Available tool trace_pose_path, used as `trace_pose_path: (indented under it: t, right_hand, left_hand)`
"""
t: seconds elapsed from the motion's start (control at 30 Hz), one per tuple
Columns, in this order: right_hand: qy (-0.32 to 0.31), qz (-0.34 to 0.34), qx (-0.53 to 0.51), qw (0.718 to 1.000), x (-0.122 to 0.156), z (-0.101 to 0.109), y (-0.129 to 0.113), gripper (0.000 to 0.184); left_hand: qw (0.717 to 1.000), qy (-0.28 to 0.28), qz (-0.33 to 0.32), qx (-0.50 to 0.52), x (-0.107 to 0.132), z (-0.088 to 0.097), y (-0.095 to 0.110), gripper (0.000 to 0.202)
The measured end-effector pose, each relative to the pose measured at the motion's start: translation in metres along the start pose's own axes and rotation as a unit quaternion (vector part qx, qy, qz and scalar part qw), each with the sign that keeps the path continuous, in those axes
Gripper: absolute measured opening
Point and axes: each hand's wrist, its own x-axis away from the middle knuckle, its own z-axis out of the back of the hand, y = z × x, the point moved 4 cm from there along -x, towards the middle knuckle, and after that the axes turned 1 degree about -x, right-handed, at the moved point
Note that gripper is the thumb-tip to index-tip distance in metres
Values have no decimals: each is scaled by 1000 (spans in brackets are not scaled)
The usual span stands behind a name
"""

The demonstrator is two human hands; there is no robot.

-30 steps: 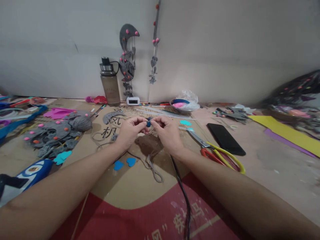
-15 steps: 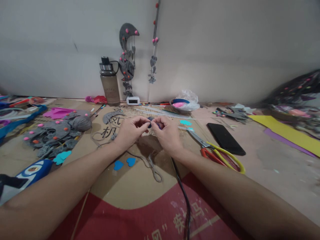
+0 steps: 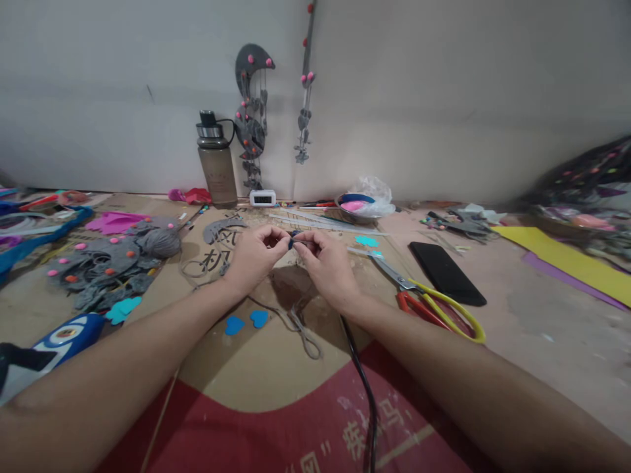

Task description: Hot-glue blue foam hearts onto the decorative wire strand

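My left hand (image 3: 256, 256) is closed, thumb and forefinger pinching a small dark blue piece (image 3: 291, 242) mostly covered by the fingertips. Just beside it, my right hand (image 3: 328, 266) is also pinched; a thin strand seems to run between its fingertips and the piece, though too small to be sure. Grey yarn (image 3: 306, 340) lies looped on the cardboard (image 3: 236, 387) below the hands. Two blue heart cutouts (image 3: 246, 322) rest near my left forearm. Right of my right hand lie scissors (image 3: 414, 287) with yellow and red handles.
A black phone (image 3: 446, 272) lies beyond the scissors. Grey felt pieces with pink and orange dots (image 3: 106, 263) and a yarn ball (image 3: 162, 242) are at left. A bottle (image 3: 217, 167), a small clock (image 3: 262, 198) and a bowl (image 3: 362, 213) stand by the wall. A black cable (image 3: 362, 381) runs toward me.
My right fingertips have drawn slightly away from the left ones, and the dark blue piece shows a little differently between them. The view has shifted slightly; the things around stay put.
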Motion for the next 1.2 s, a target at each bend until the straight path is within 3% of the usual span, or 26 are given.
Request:
trace_pose_path:
  t: [0.2, 0.3, 0.43, 0.53, 0.77, 1.0, 1.1, 1.2]
  right_hand:
    - [4, 16, 16, 1000, -2, 2, 2, 14]
    - [10, 1, 16, 1000, -3, 2, 5, 15]
    - [13, -8, 21, 1000, -3, 3, 5, 15]
    - [16, -8, 27, 999, -3, 4, 4, 16]
    - [2, 13, 51, 999, -2, 3, 3, 15]
    - [-11, 81, 122, 989, -1, 3, -3, 11]
    - [-24, 74, 107, 991, 1, 1, -4, 12]
    - [-32, 48, 78, 995, 4, -3, -5, 22]
  left_hand:
    - [999, -37, 16, 21, 1, -3, 5, 15]
    - [994, -83, 33, 64, -2, -3, 2, 17]
    - [959, -164, 101, 206, -8, -5, -8, 26]
    - [941, -167, 128, 266, -11, -2, -12, 31]
    - [986, -150, 43, 66, -12, 4, 0, 22]
    - [983, -116, -104, -102, -9, 5, 22, 13]
    - [981, -89, -119, -126, -7, 6, 26, 15]
    - [989, -52, -86, -107, -9, 8, 19, 11]
